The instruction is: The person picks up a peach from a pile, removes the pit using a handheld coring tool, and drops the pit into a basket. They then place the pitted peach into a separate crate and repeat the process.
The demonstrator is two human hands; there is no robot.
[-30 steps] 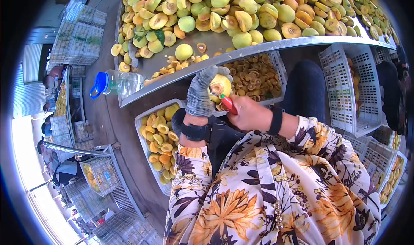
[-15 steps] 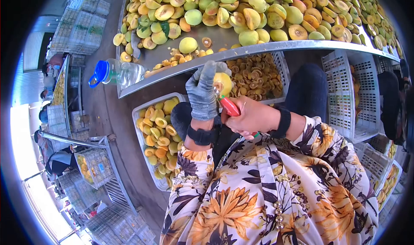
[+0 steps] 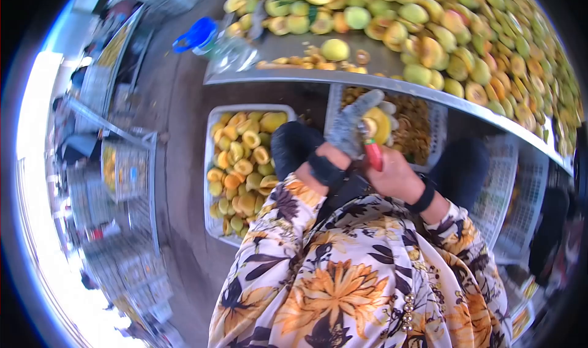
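My left hand (image 3: 352, 123), in a grey glove, is wrapped round a yellow-green fruit half (image 3: 381, 126) with its cut side facing the tool. My bare right hand (image 3: 392, 173) grips a small tool with a red handle (image 3: 373, 154), whose tip is at the fruit. Both hands are over a white crate of brown pits (image 3: 411, 132), below the table edge. To the left stands a white crate (image 3: 209, 164) of cut fruit halves (image 3: 244, 166). The finer detail of the tool's tip is blurred.
A metal-edged table (image 3: 294, 75) bears a large heap of whole and cut fruit (image 3: 459, 29). A clear bottle with a blue cap (image 3: 199, 34) lies at its left corner. White crates (image 3: 496, 186) stand at the right; a metal stand (image 3: 153, 189) is at the left.
The view has turned, so the table and crates appear shifted. My hands sit lower and further right in view, still on the fruit and the tool.
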